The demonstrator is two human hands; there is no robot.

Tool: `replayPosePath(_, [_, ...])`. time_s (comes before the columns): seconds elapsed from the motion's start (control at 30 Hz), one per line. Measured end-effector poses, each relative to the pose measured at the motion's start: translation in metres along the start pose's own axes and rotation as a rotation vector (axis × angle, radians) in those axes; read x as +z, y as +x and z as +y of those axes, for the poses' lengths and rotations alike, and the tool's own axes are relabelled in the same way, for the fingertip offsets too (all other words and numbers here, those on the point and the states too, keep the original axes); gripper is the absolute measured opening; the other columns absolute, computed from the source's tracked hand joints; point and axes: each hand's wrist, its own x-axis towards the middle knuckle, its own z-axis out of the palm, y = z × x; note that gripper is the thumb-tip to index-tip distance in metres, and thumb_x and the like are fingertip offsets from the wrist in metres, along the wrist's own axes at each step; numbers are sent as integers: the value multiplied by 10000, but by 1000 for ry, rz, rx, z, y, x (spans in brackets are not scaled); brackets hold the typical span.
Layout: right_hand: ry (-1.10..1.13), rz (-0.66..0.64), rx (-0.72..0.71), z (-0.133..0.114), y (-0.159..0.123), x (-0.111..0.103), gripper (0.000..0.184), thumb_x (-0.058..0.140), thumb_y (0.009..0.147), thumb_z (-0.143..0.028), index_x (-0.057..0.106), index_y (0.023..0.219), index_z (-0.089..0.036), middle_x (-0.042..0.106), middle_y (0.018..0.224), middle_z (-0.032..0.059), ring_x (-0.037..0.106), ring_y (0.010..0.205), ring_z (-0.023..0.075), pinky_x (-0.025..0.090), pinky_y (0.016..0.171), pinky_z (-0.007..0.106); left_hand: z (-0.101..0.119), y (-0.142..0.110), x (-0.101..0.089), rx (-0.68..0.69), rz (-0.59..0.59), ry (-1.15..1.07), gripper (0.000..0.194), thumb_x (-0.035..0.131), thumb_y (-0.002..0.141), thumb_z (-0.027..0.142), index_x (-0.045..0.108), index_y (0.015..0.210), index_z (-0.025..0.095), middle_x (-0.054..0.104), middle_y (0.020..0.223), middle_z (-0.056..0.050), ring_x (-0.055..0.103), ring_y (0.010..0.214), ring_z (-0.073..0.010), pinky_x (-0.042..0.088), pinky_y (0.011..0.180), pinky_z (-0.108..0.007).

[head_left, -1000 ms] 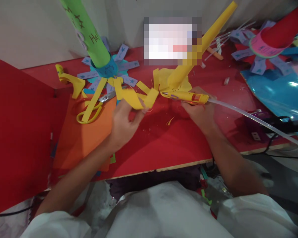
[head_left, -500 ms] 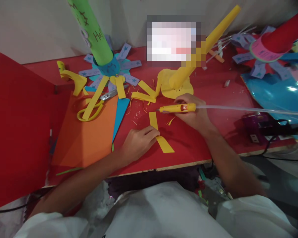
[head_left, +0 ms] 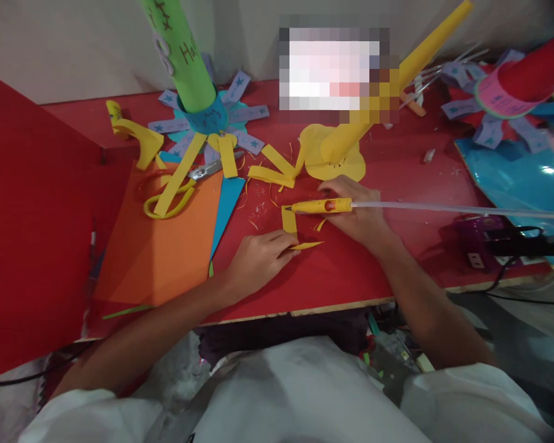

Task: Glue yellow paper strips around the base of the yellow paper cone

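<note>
Green tube (head_left: 191, 74) reads perhaps "Hal", while left hand (head_left: 262, 261) pinches yellow strip (head_left: 289, 223) and right hand (head_left: 364, 229) grips yellow pen-shaped tool (head_left: 318, 206).

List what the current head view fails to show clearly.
All in the head view:
- Green tube: top cut off by the upper edge.
- Red tube: end cut off by the right edge.
- Yellow strip: partly hidden by the left hand.
- Yellow cone: middle obscured by pixelation.
- Right hand: some fingers hidden behind the yellow tool.
</note>
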Motion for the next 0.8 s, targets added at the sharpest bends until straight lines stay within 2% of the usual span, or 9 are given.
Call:
replayPosePath(0.3, [-31, 44, -36, 8, -2, 1, 175, 680, 984, -368, 703, 1095, -235, 796, 1095, 75, 744, 948, 234, 437, 686, 320, 0, -1, 1, -25, -8, 3, 131, 673, 1067, 271, 767, 1075, 180, 833, 1033, -37, 809, 886, -200, 577, 742, -277])
replayPosePath(0.53, [-48, 53, -26, 7, -2, 1, 132, 678, 972, -339, 718, 1059, -247, 801, 1056, 68, 747, 921, 234, 435, 677, 330, 1, -1, -1, -8, -16, -41, 261, 565, 1122, 289, 758, 988, 176, 821, 1019, -39, 796, 886, -175, 562, 752, -265])
replayPosePath(0.7, [-58, 52, -33, 9, -3, 1, 152, 654, 957, -322, 723, 1063, -238, 798, 1051, 75, 740, 916, 236, 436, 679, 332, 2, -4, -1, -15, 12, 27, 208, 535, 1128, 282, 708, 1069, 183, 784, 1069, -52, 775, 894, -170, 542, 711, -261])
replayPosePath(0.77, [-54, 59, -40, 10, -3, 2, 149, 650, 961, -332, 722, 1061, -247, 793, 1044, 64, 739, 907, 235, 443, 688, 335, 2, -5, -1, -49, 37, 77, 165, 569, 1115, 303, 681, 1166, 192, 786, 1091, -55, 782, 901, -182, 534, 680, -265])
replayPosePath(0.8, [-54, 55, -39, 10, -3, 2, 145, 645, 965, -332, 720, 1059, -250, 792, 1044, 60, 738, 904, 233, 447, 693, 335, 2, -6, -1, -76, 48, 92, 203, 598, 1104, 331, 652, 1251, 201, 792, 1104, -53, 787, 908, -189, 539, 677, -268])
